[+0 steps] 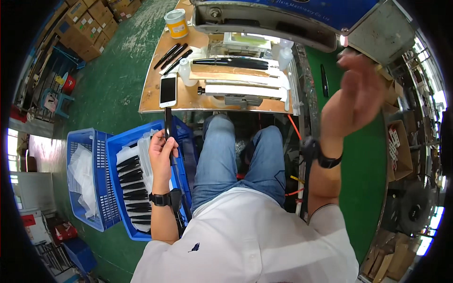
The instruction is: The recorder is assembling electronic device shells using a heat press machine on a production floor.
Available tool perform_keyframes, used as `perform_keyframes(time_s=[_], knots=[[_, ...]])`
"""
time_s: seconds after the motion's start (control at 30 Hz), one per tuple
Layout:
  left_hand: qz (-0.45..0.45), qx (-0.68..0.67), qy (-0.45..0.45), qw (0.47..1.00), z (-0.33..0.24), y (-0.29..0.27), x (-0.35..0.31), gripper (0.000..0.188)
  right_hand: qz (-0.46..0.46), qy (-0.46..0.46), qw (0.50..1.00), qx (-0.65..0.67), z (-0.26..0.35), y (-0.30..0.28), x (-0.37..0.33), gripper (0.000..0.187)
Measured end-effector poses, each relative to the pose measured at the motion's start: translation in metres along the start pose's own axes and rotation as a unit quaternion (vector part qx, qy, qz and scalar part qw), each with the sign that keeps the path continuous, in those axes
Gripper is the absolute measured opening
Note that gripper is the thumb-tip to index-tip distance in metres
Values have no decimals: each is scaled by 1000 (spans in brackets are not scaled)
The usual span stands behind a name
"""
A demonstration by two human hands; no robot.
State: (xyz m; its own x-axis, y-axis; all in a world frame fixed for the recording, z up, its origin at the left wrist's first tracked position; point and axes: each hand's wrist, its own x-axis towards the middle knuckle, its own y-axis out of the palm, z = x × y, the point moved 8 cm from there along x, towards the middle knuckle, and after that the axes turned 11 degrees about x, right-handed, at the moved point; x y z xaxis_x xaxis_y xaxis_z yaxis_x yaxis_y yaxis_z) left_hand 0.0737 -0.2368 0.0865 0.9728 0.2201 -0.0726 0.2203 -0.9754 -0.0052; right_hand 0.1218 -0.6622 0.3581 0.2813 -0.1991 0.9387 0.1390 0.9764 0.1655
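My left hand [163,150] is closed round a long, glossy black plastic strip [168,123], held upright between thumb and fingers above a blue crate. The strip's far end reaches the table edge, just below a white phone [168,90]. My right hand [354,92] is raised at the right, beside the blue machine [302,12]; motion smears its fingers, and I see nothing clear in it. Another black strip [231,62] lies on the fixture [236,90] at the middle of the table.
Several black strips lie in the blue crate [111,155] at my left. Another blue crate [75,188] with white wrapping stands beyond it. On the table [148,101] are a yellow-and-white can [176,23], a white bottle [186,73] and several black strips [172,57].
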Motion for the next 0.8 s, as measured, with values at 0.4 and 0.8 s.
perform_keyframes(time_s=[0.4, 0.8], knots=[[6, 13, -1, 1000, -8, 26, 5, 30, -2, 259, 965, 29, -75, 35, -138, 10], [6, -35, 10, 999, -11, 28, 11, 22, -43, 324, 943, 66, -78, 25, -136, 8]])
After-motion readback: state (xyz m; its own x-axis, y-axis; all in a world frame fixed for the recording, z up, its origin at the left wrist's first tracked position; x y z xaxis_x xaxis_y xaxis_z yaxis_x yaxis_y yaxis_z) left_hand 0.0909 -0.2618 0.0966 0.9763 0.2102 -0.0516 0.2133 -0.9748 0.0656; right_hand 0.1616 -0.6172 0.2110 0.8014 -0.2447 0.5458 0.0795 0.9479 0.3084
